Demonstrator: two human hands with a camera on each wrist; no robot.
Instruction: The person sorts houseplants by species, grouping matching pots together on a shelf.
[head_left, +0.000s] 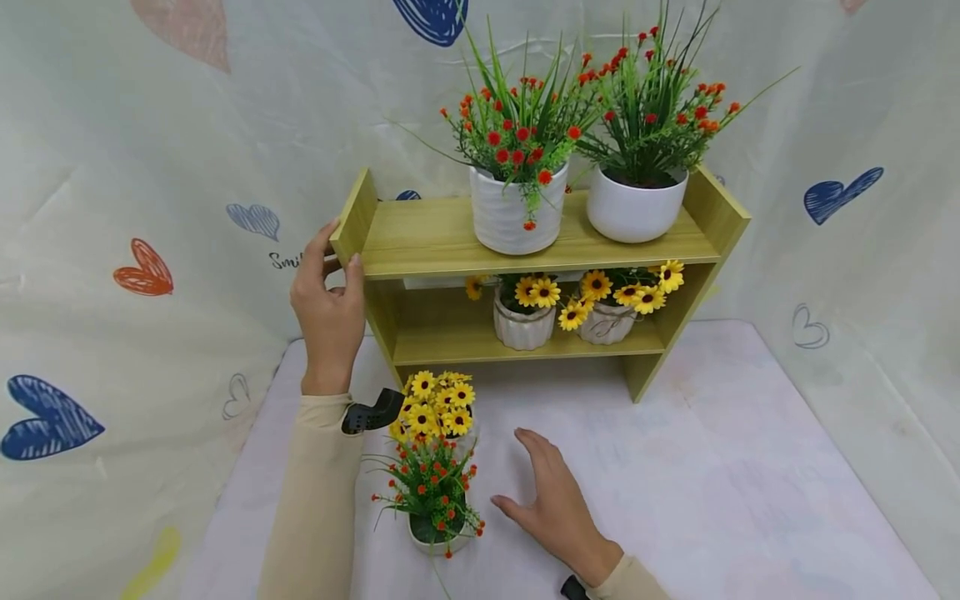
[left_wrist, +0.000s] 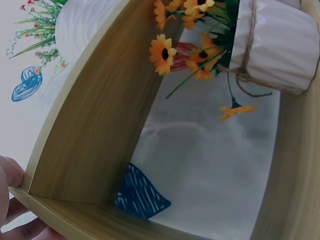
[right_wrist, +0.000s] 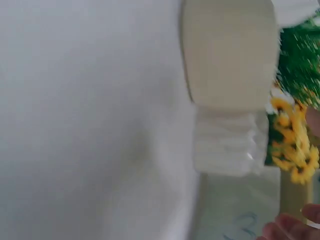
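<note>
A two-tier wooden shelf stands at the back of the table. My left hand grips its left end at the upper board, thumb in front and fingers round the side panel. The left wrist view shows the thumb right at that corner. My right hand is held over the table, thumb and fingers spread, with nothing between them. Left of it are a small pot of red flowers and, behind that, a pot of yellow flowers. In the right wrist view their pale pots stand side by side.
On the top board stand a ribbed white pot and a smooth white pot, both with red flowers and grass. Two small pots of yellow flowers sit on the lower board. A heart-patterned curtain hangs behind the white-covered table.
</note>
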